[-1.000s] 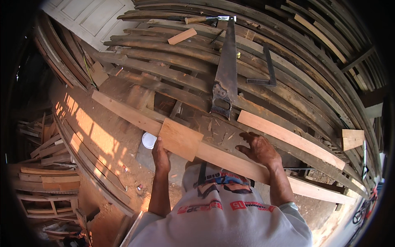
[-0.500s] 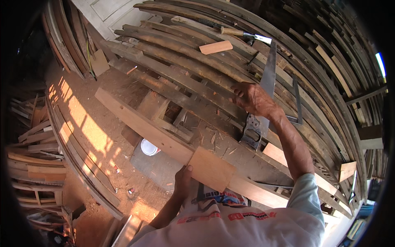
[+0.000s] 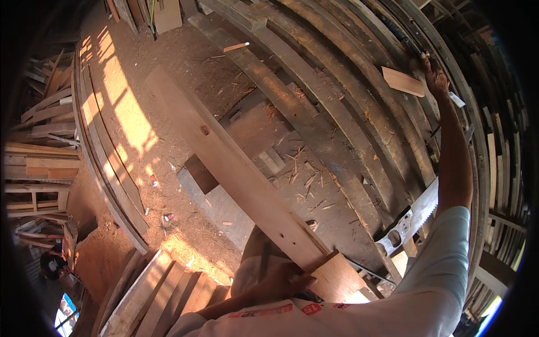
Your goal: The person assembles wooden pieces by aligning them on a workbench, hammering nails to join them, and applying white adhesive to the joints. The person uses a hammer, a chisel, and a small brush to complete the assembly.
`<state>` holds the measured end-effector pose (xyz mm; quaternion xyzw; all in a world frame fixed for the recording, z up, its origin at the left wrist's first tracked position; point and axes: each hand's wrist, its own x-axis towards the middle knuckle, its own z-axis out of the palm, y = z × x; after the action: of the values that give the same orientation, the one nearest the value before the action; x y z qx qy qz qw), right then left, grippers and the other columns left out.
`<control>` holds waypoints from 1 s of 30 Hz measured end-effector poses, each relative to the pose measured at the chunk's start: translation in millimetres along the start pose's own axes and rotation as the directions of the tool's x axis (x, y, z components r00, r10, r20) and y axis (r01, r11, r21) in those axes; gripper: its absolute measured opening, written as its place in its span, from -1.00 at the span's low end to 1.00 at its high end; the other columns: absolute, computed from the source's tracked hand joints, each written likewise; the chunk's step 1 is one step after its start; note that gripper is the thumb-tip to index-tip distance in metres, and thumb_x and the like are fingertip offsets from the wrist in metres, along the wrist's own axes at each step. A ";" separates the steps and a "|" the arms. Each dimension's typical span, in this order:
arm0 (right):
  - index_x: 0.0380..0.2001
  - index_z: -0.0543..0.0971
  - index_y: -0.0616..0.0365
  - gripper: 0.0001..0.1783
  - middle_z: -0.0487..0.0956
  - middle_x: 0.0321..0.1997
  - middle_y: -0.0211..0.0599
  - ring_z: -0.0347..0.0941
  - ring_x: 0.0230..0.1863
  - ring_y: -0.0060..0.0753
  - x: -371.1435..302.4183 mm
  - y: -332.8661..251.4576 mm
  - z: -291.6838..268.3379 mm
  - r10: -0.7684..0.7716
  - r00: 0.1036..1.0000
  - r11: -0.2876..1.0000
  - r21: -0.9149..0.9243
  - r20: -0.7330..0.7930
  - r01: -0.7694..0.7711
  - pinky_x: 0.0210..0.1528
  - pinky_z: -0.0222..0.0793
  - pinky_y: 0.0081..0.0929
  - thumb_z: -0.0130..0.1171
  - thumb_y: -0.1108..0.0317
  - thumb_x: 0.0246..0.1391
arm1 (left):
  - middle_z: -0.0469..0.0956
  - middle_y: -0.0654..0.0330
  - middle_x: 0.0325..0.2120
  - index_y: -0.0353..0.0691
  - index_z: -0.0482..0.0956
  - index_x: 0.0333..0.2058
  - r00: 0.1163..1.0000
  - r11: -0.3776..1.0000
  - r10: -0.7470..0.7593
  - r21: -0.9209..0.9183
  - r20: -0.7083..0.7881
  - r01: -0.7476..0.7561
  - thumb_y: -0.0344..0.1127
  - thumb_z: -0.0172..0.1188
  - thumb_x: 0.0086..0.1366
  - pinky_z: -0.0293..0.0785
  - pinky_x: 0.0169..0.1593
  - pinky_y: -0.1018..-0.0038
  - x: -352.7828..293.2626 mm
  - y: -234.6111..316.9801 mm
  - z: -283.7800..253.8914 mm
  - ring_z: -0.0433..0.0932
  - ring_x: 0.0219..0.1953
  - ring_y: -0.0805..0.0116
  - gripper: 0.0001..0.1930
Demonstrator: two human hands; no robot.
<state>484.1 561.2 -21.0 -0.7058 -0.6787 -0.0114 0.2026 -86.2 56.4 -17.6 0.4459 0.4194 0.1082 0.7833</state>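
A long pale wooden plank (image 3: 236, 174) with a few knots runs from the upper left toward my body. A short flat board (image 3: 339, 275) lies over its near end. My left hand (image 3: 286, 282) is closed at the plank's lower edge, its fingers reaching the short board's edge. Stretched to the far right, my right hand (image 3: 436, 77) is closed over the wooden handle of a chisel-like tool, whose shiny blade (image 3: 456, 100) shows past the hand. Beside my right forearm rests a handsaw (image 3: 412, 219), its grip toward me.
Long rough beams (image 3: 337, 112) lie side by side across the right. A small wood offcut (image 3: 403, 82) sits on them near my right hand. Shavings and sunlit sawdust (image 3: 132, 118) cover the ground. Stacked boards (image 3: 168, 292) stand at the lower left; scrap wood (image 3: 53, 163) fills the left side.
My right hand has gone from above the saw to the chisel-like tool farther off. The view has turned, so the plank looks steeper. The white tub seen before is out of sight.
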 end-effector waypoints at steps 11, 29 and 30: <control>0.06 0.71 0.09 -0.57 0.73 -0.16 0.05 0.70 -0.03 0.10 61.6 68.8 40.8 -0.152 0.953 0.774 -0.567 0.262 0.280 0.03 0.63 0.07 0.31 0.11 0.22 | 0.71 -0.09 0.08 -0.37 0.62 0.19 0.944 0.980 -0.199 0.063 0.263 0.189 0.01 0.42 0.43 0.56 0.22 0.31 9.8 26.9 -20.9 0.69 0.14 0.18 -0.41; -0.42 0.74 0.24 -0.74 0.75 -0.30 0.06 0.74 -0.11 0.10 84.7 83.4 5.1 -0.239 0.713 0.394 -0.605 0.659 0.691 -0.06 0.64 0.04 0.24 0.29 0.25 | 0.70 -0.30 0.05 -0.30 0.67 0.19 0.977 0.981 0.118 0.134 0.180 -0.143 0.18 0.33 0.44 0.52 0.28 0.17 10.6 16.0 -24.1 0.68 0.14 -0.16 -0.36; -0.43 0.74 0.26 -0.69 0.74 -0.28 0.09 0.74 -0.11 0.12 80.2 106.6 -8.7 -0.338 0.705 0.379 -0.596 0.623 0.709 -0.07 0.64 0.07 0.25 0.24 0.28 | 0.70 -0.31 0.05 -0.25 0.65 0.22 0.971 0.978 0.110 0.149 0.212 -0.143 0.17 0.32 0.45 0.52 0.28 0.17 8.6 15.1 -33.3 0.68 0.14 -0.18 -0.37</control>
<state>595.2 635.4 -18.6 -0.4412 -0.8120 -0.2380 -0.2989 -102.8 90.1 -18.9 0.5431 0.3154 0.0773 0.7743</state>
